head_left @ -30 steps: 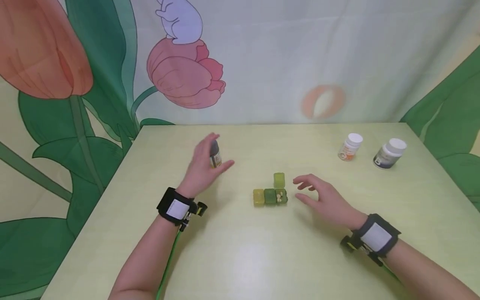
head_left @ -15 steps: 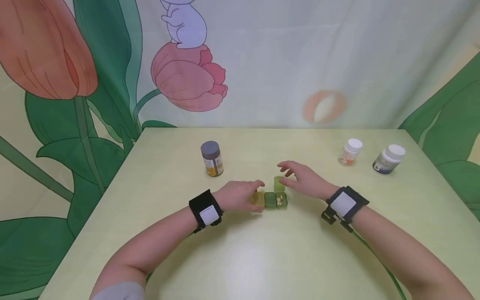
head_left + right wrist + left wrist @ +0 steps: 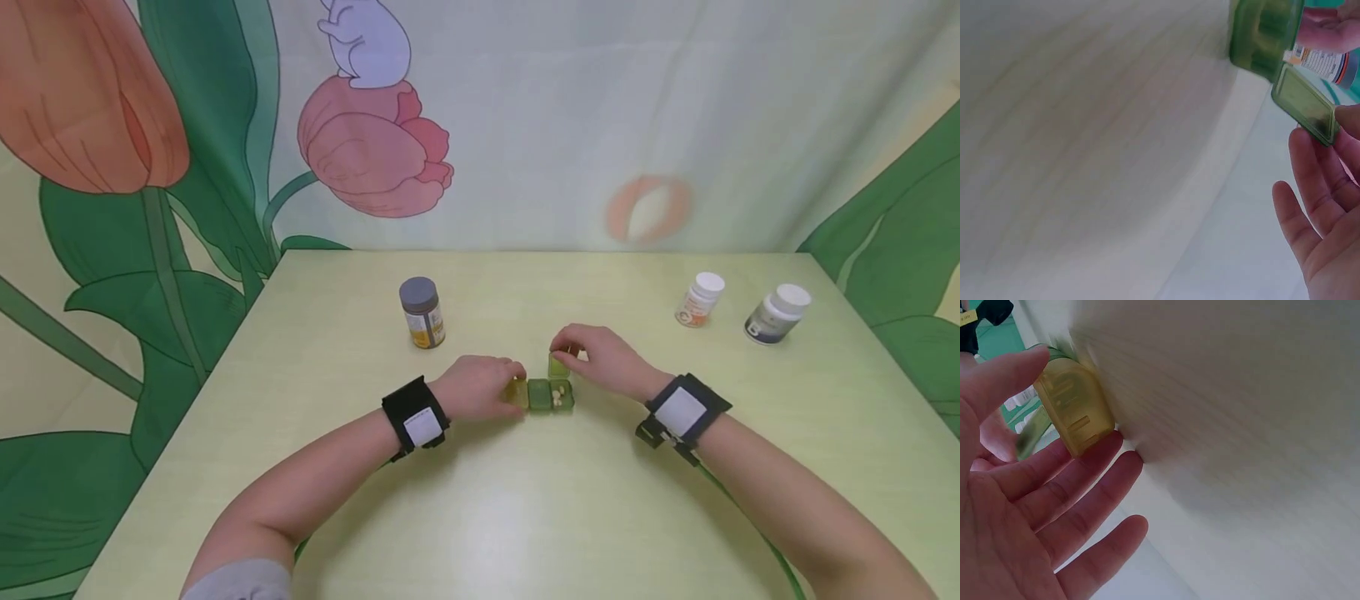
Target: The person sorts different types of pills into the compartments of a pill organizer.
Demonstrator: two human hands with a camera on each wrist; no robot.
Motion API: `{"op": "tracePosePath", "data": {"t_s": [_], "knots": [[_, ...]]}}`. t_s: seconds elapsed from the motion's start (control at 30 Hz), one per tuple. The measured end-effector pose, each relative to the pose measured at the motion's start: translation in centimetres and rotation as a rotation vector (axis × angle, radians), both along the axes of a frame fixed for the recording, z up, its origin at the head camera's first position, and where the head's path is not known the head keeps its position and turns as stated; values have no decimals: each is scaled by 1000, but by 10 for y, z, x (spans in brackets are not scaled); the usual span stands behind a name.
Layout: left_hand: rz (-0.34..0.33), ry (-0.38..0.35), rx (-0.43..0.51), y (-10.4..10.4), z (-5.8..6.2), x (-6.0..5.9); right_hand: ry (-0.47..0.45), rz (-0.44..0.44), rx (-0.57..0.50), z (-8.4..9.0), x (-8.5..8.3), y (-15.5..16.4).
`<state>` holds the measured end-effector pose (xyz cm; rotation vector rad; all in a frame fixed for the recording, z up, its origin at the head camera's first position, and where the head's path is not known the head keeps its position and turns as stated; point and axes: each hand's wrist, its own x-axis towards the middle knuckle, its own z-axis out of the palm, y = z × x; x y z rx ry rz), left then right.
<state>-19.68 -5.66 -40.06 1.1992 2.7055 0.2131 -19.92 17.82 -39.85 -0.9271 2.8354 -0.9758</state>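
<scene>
A small pill organizer (image 3: 539,397) with a yellow end and green compartments sits on the table. Its right compartment holds several pale pills (image 3: 558,396), and that compartment's lid (image 3: 558,367) stands raised at the far side. My left hand (image 3: 480,387) grips the yellow end (image 3: 1075,406) between thumb and fingers, partly covering it in the head view. With thumb and fingertips, my right hand (image 3: 603,362) pinches the edge of the green lid (image 3: 1305,103). The other two compartments have their lids down.
Behind my left hand stands a grey-capped bottle (image 3: 422,312) with a yellow label. Two white-capped bottles, one with an orange label (image 3: 700,300) and a larger one (image 3: 777,314), stand at the back right. A printed curtain (image 3: 525,125) hangs behind the table.
My left hand has left the grey-capped bottle and come right and nearer to grip the organizer's yellow end. My right hand has moved left and taken hold of the raised lid.
</scene>
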Motion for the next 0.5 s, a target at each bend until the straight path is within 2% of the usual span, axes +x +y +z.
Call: {"op": "tracePosePath", "data": {"t_s": [0.2, 0.43, 0.5], "knots": [[13, -6, 4, 0, 3, 0, 158, 52, 108, 3, 20, 1], [20, -26, -1, 0, 3, 1, 394, 246, 301, -6, 33, 1], [21, -31, 3, 0, 2, 1, 429, 276, 328, -8, 34, 1]]}}
